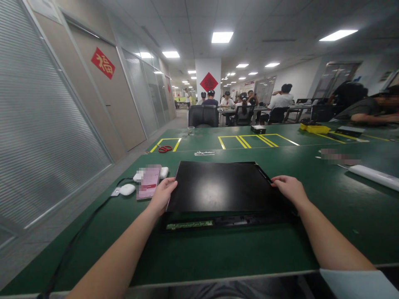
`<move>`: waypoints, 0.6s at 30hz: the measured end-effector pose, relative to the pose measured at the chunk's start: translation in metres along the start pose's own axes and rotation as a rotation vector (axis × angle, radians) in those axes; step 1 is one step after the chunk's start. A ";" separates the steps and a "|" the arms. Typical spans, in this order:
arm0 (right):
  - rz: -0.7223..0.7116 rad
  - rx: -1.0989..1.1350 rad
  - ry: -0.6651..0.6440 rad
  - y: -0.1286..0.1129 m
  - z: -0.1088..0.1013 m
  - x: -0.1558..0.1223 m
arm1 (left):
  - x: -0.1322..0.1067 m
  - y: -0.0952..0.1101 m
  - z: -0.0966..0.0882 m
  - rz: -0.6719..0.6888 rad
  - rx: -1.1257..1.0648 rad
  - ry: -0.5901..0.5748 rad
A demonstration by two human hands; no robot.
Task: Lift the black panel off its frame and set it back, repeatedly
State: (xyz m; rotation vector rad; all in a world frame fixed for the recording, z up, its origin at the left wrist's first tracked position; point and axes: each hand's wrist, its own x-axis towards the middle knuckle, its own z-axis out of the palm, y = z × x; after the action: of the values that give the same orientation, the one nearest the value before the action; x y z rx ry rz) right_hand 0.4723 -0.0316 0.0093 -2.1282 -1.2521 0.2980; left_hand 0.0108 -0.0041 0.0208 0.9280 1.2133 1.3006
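Note:
A flat black display panel [215,187] is tilted up above a black display housing [243,220]. Along the housing's near edge shows a strip of green circuit board [190,225]. My left hand [164,194] is closed on the panel's left edge, thumb on top. On the other side, my right hand [289,191] pinches the housing's right rim, close to the panel's edge; its lower fingers are hidden. A gap is visible between the panel's near edge and the housing.
Left of the panel lie a phone [149,182], a white rounded device [127,189] and a black strap [84,228]. Red-handled scissors [165,148] and small clear-wrapped pieces [204,153] lie beyond. A white bar [375,176] and a yellow tray [314,128] are rightward. People sit farther back.

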 end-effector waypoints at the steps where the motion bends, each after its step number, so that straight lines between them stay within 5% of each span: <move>1: 0.005 0.000 -0.008 0.000 0.000 0.000 | 0.001 0.000 -0.001 0.010 0.000 -0.003; 6: 0.001 -0.012 -0.010 -0.001 -0.001 0.001 | 0.009 0.000 -0.010 0.119 0.116 0.015; 13: -0.009 -0.009 0.014 -0.001 -0.002 0.000 | 0.014 -0.006 -0.019 0.269 0.704 0.073; 18: 0.012 -0.010 -0.015 -0.006 -0.005 -0.004 | 0.015 -0.010 -0.019 0.301 0.786 0.046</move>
State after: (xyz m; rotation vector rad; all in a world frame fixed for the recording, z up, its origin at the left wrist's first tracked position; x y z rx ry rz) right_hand 0.4685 -0.0345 0.0163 -2.1461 -1.2516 0.3138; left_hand -0.0075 0.0071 0.0064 1.6968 1.7108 1.0661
